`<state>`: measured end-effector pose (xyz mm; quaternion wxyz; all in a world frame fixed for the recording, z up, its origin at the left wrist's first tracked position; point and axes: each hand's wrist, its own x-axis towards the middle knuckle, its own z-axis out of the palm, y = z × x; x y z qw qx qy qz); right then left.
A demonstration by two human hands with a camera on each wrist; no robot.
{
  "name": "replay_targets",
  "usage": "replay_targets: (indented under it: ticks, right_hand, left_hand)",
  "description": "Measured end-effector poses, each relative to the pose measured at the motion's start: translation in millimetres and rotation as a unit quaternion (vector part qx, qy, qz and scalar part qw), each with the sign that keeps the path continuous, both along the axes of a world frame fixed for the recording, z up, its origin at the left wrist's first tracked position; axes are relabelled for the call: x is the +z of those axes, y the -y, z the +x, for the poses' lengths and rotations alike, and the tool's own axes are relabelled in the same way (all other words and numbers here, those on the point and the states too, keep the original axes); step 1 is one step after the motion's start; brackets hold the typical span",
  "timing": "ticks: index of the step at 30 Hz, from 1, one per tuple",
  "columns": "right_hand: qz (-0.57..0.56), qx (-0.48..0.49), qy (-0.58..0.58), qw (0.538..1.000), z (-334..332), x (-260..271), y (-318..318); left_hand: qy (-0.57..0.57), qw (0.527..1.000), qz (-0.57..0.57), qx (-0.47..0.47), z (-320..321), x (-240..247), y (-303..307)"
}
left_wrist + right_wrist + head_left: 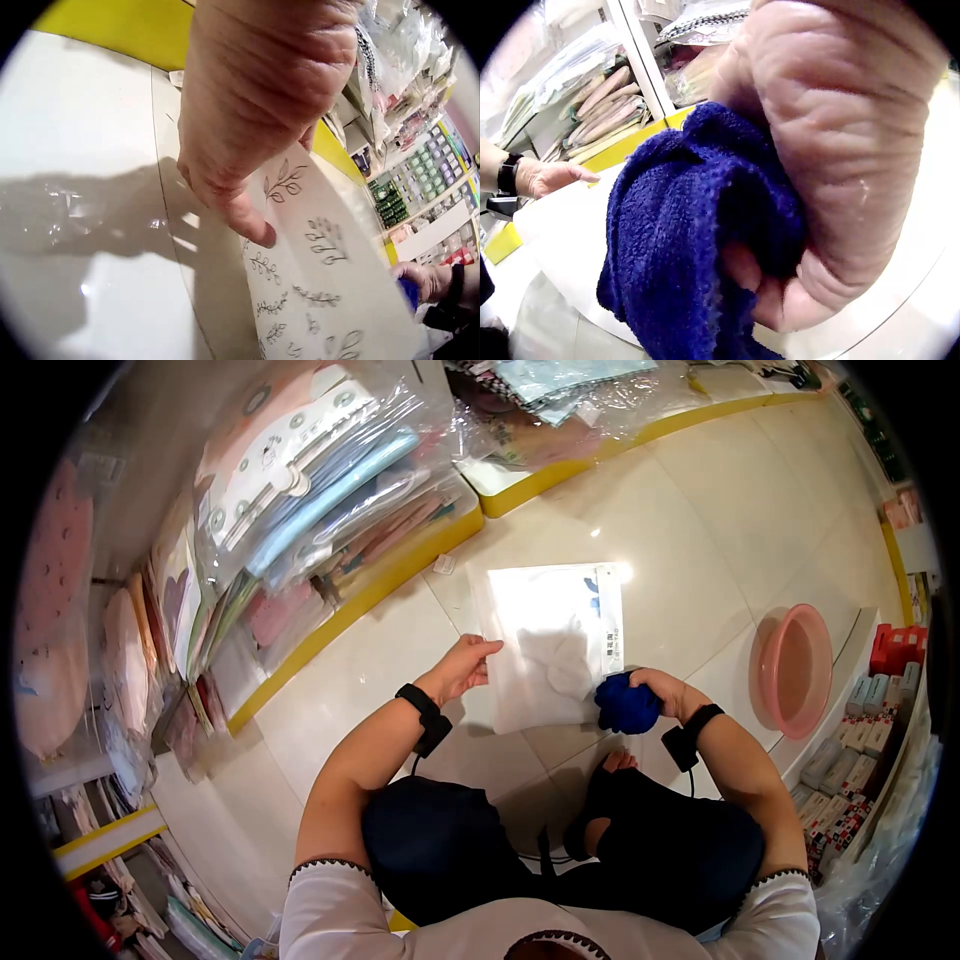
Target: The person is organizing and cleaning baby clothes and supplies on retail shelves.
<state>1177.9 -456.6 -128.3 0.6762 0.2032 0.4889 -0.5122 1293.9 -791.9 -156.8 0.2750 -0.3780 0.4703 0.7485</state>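
Observation:
My left hand (463, 666) pinches the left edge of a flat white package (522, 695), which has a printed strip down its right side. In the left wrist view, the thumb of the left hand (259, 105) presses on the package's pale face (304, 274), where dark leaf sprigs are printed. A bunched blue cloth (628, 706) is gripped in my right hand (668, 690), beside the package's lower right corner. Seen from the right wrist, the cloth (667, 225) has a fuzzy towel-like weave, and the fingers of the right hand (832, 142) curl into its folds.
Tiled floor (690, 550) surrounds the package. A pink basin (770, 670) stands to the right, near a shelf of small boxes (850, 760). Yellow-edged shelves (400, 565) with plastic-wrapped goods (310, 480) run along the left and back. The person's foot (618, 760) is below the cloth.

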Motion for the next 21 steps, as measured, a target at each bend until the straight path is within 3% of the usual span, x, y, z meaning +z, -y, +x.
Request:
replay_targets:
  ticks: [2, 6, 7, 10, 13, 16, 18, 20, 21]
  right_hand:
    - [0.002, 0.014, -0.033, 0.999, 1, 2, 4]
    - [0.061, 0.043, -0.127, 0.989, 9, 0, 0]
    - [0.059, 0.047, -0.132, 0.988, 11, -2, -3]
    - [0.069, 0.072, -0.135, 0.986, 14, -3, -3]
    - [0.049, 0.053, -0.132, 0.989, 19, -5, -2]
    - [0.053, 0.007, -0.13, 0.99, 32, 20, 25]
    - [-0.055, 0.047, -0.11, 0.991, 30, 10, 31]
    - [-0.11, 0.101, -0.097, 0.984, 35, 42, 49]
    - [-0.137, 0.139, -0.088, 0.977, 33, 55, 54]
  left_hand:
    - [0.02, 1.0, 0.004, 0.023, -7, 26, -19]
    - [-0.035, 0.995, -0.052, -0.08, -7, 25, -16]
    - [-0.08, 0.996, -0.05, 0.003, -1, 15, -18]
    - [-0.107, 0.987, -0.117, -0.02, 9, 11, -3]
    - [-0.099, 0.984, -0.139, 0.041, 20, 20, -4]
    - [-0.083, 0.99, -0.067, 0.095, 27, 45, -2]
    - [-0.081, 0.994, -0.038, 0.056, 30, 70, 5]
    - [-0.088, 0.994, -0.06, -0.012, 49, 75, 21]
    - [-0.078, 0.994, -0.066, 0.025, 73, 80, 22]
